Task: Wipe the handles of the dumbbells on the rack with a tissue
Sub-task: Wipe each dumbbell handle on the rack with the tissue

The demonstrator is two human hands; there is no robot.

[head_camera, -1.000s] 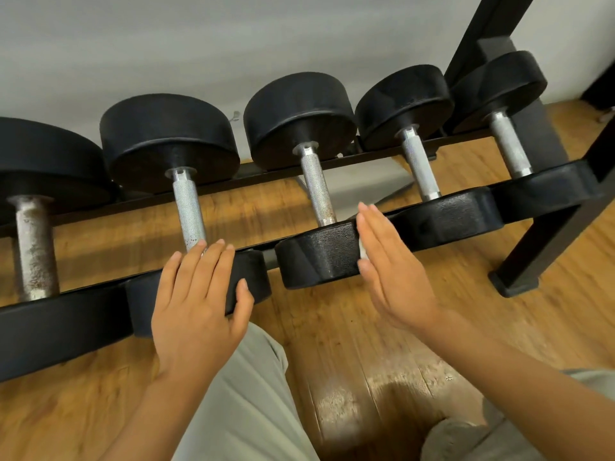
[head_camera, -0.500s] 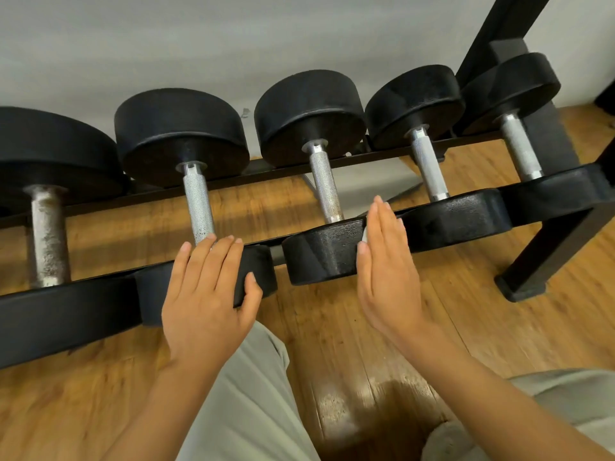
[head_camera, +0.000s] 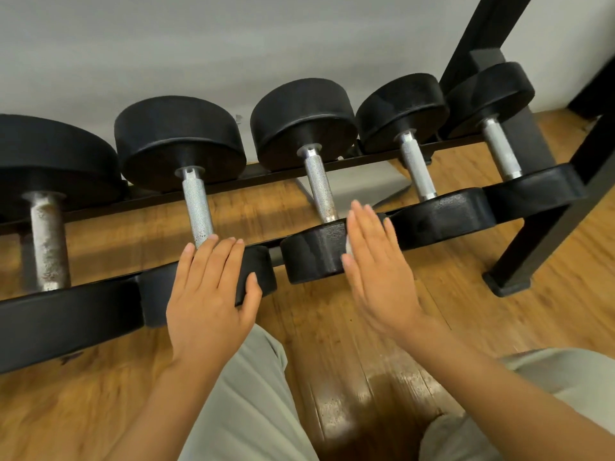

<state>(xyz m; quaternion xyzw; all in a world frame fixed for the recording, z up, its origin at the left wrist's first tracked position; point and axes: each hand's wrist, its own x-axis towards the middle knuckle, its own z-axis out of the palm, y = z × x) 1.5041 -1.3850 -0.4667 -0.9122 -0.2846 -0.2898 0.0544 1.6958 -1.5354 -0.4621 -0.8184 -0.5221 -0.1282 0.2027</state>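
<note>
Several black dumbbells with knurled steel handles lie side by side on a low black rack (head_camera: pixel 266 177). My left hand (head_camera: pixel 206 294) rests flat, fingers straight, on the near head of the second dumbbell, its fingertips at the bottom of that handle (head_camera: pixel 198 207). My right hand (head_camera: pixel 376 271) has straight fingers laid against the right side of the third dumbbell's near head (head_camera: pixel 312 257). A sliver of white tissue (head_camera: pixel 348 248) shows between the palm and that head. The third handle (head_camera: pixel 321 191) is bare, just left of my fingertips.
The leftmost handle (head_camera: pixel 48 237) is thick and rust-spotted. Two smaller dumbbells (head_camera: pixel 417 171) sit to the right, next to the rack's black leg (head_camera: pixel 545 234). A grey wall stands behind, with wooden floor below. My knees in light trousers (head_camera: pixel 246 400) are under my arms.
My right hand has slid a little up along the third dumbbell's near head. The left hand stays on the second dumbbell's head. The view has shifted slightly.
</note>
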